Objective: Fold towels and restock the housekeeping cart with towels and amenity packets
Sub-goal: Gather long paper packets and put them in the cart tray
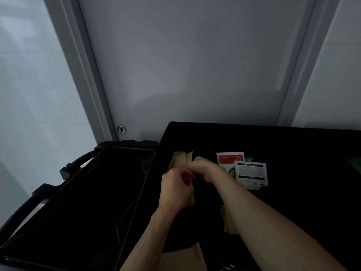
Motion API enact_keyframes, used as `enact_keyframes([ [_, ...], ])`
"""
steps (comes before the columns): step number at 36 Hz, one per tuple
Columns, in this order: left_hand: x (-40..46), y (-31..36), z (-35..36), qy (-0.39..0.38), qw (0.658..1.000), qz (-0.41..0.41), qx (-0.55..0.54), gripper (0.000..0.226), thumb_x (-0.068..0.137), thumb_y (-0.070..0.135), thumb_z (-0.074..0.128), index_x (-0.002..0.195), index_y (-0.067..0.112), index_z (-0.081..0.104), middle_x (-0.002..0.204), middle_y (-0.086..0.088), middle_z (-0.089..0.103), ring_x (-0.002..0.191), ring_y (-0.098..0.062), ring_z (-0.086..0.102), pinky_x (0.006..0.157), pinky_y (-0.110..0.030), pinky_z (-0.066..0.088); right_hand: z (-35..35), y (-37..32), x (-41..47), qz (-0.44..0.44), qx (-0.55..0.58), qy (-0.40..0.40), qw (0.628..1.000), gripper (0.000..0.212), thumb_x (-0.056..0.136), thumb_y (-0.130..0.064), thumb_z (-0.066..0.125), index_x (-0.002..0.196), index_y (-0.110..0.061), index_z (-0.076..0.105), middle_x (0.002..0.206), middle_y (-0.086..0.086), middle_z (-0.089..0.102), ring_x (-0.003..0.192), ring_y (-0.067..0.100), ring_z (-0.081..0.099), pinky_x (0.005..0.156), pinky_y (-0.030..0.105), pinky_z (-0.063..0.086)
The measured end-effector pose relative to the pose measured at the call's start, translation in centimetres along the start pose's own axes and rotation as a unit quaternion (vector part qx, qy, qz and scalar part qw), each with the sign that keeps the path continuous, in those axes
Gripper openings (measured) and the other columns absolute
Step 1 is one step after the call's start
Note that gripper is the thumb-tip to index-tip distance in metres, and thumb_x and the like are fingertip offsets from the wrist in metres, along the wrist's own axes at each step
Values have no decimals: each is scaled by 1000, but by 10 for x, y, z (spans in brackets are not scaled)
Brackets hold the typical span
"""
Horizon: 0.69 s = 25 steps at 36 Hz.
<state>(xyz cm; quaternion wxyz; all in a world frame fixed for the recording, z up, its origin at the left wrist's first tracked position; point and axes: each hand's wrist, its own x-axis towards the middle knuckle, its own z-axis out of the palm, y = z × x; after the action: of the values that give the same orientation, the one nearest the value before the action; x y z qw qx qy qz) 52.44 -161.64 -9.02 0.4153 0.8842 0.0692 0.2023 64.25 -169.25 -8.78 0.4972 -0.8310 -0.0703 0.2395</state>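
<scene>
Both hands meet over the left part of the black cart top (293, 145), close to its left edge: the left hand (175, 189) curls its fingers round a sheaf of brown paper packets (178, 160) whose ends fan out toward the far edge, and the right hand (205, 170) closes on the same bundle from the other side, probably to square it before stowing. Two printed amenity packets (251, 173) lie overlapped near the middle of the top, likely set aside for sorting. Left of the top, the dark open bin (82, 202) of the cart gapes; no towel is visible.
</scene>
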Motion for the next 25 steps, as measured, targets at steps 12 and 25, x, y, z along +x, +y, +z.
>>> enact_keyframes([
  [12, 10, -1, -11, -18, 999, 32, 35, 27, 83, 18, 75, 110, 15, 72, 109, 2, 66, 106, -12, 60, 91, -17, 46, -17, -11, 8, -15, 115, 38, 993, 19, 84, -9, 74, 101, -4, 67, 85, 9, 71, 69, 15, 66, 45, 20, 48],
  [25, 76, -1, -25, -118, 931, 136, 316, 31, 98, 14, 49, 124, 12, 66, 127, -4, 61, 116, -21, 50, 100, -30, 43, -33, -42, 46, -95, 166, 178, 965, 23, 99, -23, 57, 103, -3, 67, 96, 12, 71, 79, 23, 69, 69, 35, 58],
])
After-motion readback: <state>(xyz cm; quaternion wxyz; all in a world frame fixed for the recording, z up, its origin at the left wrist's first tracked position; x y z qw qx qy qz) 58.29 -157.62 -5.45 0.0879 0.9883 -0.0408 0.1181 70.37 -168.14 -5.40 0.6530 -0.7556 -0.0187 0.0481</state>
